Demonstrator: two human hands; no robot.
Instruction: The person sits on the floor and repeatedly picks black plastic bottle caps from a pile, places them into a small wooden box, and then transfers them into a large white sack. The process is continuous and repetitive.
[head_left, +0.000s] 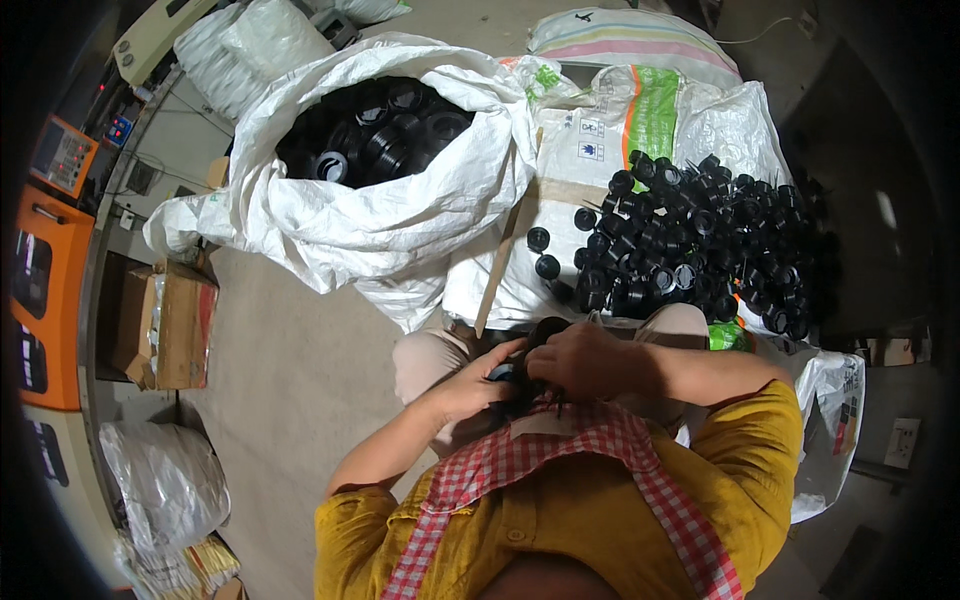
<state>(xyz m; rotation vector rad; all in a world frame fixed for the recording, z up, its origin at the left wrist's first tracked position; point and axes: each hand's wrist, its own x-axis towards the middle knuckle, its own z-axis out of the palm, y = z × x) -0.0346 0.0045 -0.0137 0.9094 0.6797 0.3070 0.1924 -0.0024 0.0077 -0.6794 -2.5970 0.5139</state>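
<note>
Close to my chest, my left hand (476, 386) curls around a black plastic part (510, 386) with a pale round face. Beside it, my right hand (577, 360) is closed on dark plastic parts, whose exact shape its fingers hide. Just beyond the hands, a heap of black ribbed plastic caps (660, 247) lies on white woven sacks (570, 157), some with thin stems. An open white woven sack (390, 217) at the upper left holds larger black threaded parts (386, 150).
A thin wooden strip (499, 262) lies along the sack edge between both piles. On the left stand an orange machine (56, 300), a cardboard box (184, 330) and a clear plastic bag (165, 480). A striped sack (637, 45) is at the back.
</note>
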